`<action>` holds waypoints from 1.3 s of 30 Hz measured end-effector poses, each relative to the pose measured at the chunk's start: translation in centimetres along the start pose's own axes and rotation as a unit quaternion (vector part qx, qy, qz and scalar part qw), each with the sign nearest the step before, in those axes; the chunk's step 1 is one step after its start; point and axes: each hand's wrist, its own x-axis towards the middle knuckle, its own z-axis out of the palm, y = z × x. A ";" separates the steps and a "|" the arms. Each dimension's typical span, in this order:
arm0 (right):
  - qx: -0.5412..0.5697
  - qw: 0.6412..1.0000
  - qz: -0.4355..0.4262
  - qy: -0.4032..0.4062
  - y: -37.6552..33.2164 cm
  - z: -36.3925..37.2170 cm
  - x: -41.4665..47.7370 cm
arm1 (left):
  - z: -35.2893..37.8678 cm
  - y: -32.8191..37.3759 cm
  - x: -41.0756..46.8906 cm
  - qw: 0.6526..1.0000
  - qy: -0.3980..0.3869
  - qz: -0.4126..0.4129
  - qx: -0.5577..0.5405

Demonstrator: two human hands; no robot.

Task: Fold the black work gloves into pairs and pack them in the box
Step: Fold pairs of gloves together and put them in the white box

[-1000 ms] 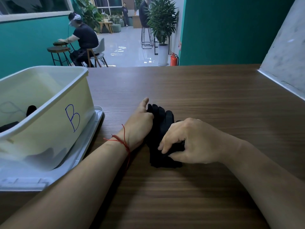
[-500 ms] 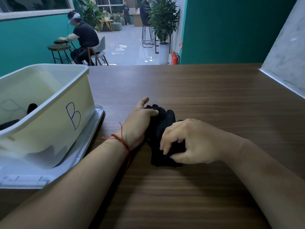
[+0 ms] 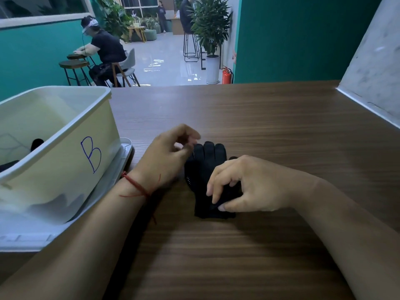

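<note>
A stack of black work gloves (image 3: 204, 167) lies flat on the wooden table (image 3: 281, 131), fingers pointing away from me. My right hand (image 3: 244, 185) rests on its lower right part and pinches the cuff end between thumb and fingertips. My left hand (image 3: 168, 156) hovers just left of the glove fingertips, fingers loosely curled, its fingertips close to or touching the gloves' edge. The cream plastic box (image 3: 65, 152) marked with a blue "B" stands at the left. Dark glove pieces (image 3: 35, 144) show inside it.
The box stands on its white lid (image 3: 104, 200). A grey wall panel (image 3: 374, 68) rises at the table's right rear. Beyond the far table edge are a seated person (image 3: 104, 50), stools and a potted plant (image 3: 211, 24).
My left hand has lifted off the left side of the gloves and curled its fingers near the fingertips. My right hand stays on the cuff end.
</note>
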 end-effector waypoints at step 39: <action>0.063 0.995 0.060 -0.050 -0.4 -1.0 -0.5 | 0.2 -3.1 0.7 0.964 -0.157 0.131 0.169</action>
